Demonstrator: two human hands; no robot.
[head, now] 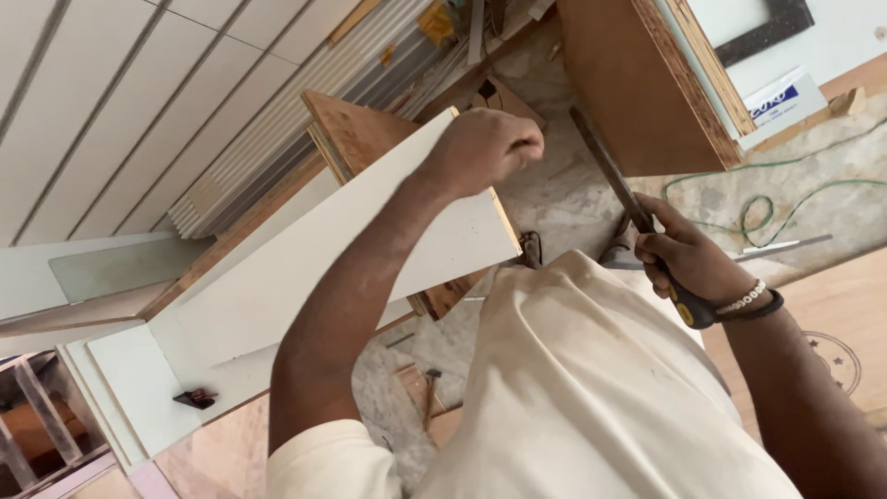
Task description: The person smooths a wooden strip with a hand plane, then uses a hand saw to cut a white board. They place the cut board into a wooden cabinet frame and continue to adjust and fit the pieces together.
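Note:
My left hand (485, 148) is closed into a fist at the top end of a long white board (305, 268), its fingers curled over the board's brown-edged end. The board slants from lower left up to that hand. My right hand (688, 263), with a beaded bracelet and a dark band at the wrist, grips the black and yellow handle of a long flat metal tool (605, 166). The blade points up and left, toward the gap between the white board and a brown plywood panel (637, 83). The two hands are apart.
White slatted panels (120, 102) fill the upper left. A green cable (767, 212) loops over the stone floor at right, near a small white box (785, 97). A small dark object (194, 399) lies on stacked white boards at lower left. Wood offcuts (420, 383) sit below.

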